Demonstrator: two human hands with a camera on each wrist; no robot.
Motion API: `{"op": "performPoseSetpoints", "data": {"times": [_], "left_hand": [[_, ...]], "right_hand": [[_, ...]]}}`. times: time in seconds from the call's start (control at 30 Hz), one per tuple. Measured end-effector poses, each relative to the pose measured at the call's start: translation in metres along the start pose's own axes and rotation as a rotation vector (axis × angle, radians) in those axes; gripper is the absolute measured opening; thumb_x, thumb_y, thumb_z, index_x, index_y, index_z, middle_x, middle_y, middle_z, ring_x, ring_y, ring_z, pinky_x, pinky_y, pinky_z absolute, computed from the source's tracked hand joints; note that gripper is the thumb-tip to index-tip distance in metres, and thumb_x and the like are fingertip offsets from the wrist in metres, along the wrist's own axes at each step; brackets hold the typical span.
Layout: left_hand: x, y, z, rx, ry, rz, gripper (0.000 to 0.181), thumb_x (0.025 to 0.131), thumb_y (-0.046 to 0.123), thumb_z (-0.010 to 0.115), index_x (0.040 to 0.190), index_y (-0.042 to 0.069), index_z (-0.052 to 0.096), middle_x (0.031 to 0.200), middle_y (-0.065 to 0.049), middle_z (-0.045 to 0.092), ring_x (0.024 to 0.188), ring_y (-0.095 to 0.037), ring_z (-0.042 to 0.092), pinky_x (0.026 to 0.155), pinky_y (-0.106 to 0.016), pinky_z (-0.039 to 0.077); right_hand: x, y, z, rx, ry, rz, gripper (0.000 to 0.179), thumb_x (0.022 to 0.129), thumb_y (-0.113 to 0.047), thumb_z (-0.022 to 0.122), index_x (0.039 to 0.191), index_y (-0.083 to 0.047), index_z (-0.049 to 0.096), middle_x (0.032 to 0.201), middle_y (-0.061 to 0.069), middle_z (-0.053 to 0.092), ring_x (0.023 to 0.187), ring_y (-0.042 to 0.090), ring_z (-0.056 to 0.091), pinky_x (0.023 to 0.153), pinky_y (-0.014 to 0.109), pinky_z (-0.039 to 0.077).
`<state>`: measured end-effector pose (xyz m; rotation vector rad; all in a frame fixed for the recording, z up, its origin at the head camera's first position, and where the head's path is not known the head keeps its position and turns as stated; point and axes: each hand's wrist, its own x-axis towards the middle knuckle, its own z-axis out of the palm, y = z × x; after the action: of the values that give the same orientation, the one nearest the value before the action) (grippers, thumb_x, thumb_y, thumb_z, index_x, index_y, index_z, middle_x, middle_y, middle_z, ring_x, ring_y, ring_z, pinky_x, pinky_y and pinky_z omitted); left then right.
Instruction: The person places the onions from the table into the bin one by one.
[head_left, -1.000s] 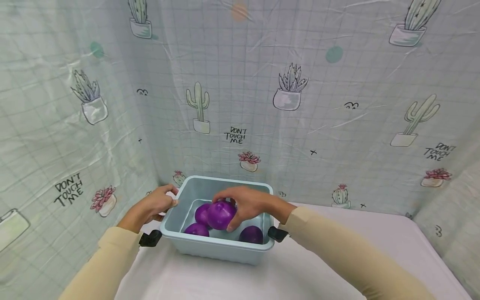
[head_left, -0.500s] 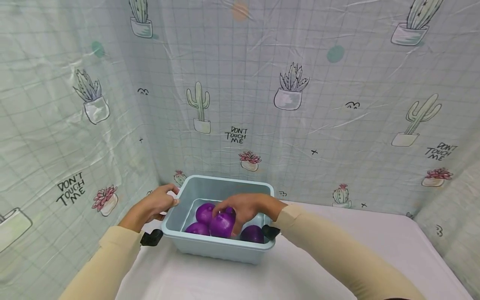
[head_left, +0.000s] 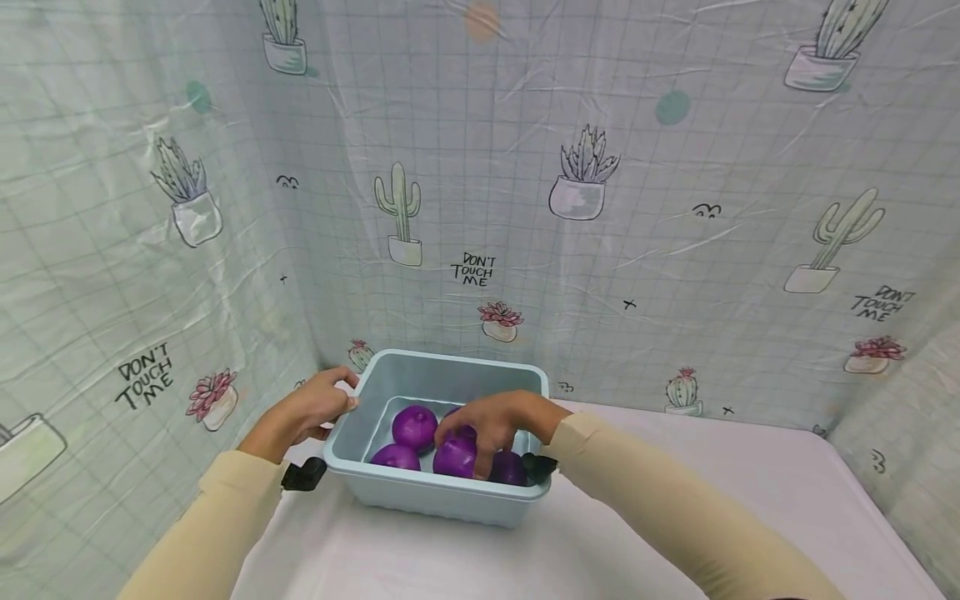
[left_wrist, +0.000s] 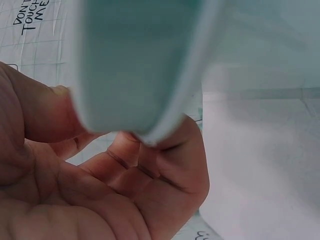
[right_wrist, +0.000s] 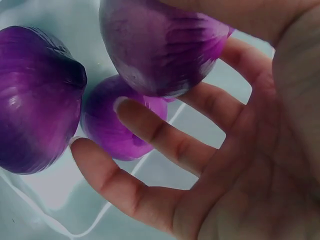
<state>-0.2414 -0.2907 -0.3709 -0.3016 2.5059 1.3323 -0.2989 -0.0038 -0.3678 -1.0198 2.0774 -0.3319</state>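
Inside a pale blue plastic bin (head_left: 442, 500), my right hand (head_left: 495, 421) holds a purple onion (head_left: 454, 457) low, near the front wall. In the right wrist view that onion (right_wrist: 155, 47) sits between thumb and fingers, while other fingertips spread beside two more onions. Left of the hand lie a rear onion (head_left: 414, 428) and a front onion (head_left: 395, 457). A darker onion (head_left: 507, 468) is at the right, partly covered by the hand and its wrist camera. Another shows slightly behind the fingers. My left hand (head_left: 324, 402) grips the bin's left rim, fingers curled beneath it (left_wrist: 165, 170).
The bin stands on a white-covered table (head_left: 622, 533) near the back. A cactus-print curtain (head_left: 510, 208) hangs behind and at both sides. The white tabletop extends to the right of the bin.
My right hand has lowered the held onion into the bin and shifted it slightly right. The rear-left onion shows more fully. My left hand stays on the rim.
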Motion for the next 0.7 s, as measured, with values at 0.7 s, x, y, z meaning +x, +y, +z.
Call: {"op": "performPoseSetpoints", "data": {"times": [0.7], "left_hand": [[0.0037, -0.0029, 0.0014, -0.004, 0.004, 0.015, 0.031, 0.102, 0.005, 0.048, 0.134, 0.003, 0.047, 0.129, -0.026, 0.061, 0.104, -0.036, 0.07, 0.074, -0.045, 0.059]], "right_hand": [[-0.0051, 0.0007, 0.0058, 0.093, -0.016, 0.135, 0.085, 0.08, -0.006, 0.086, 0.151, -0.03, 0.047, 0.155, 0.006, 0.047, 0.138, 0.025, 0.049, 0.089, 0.054, 0.061]]}}
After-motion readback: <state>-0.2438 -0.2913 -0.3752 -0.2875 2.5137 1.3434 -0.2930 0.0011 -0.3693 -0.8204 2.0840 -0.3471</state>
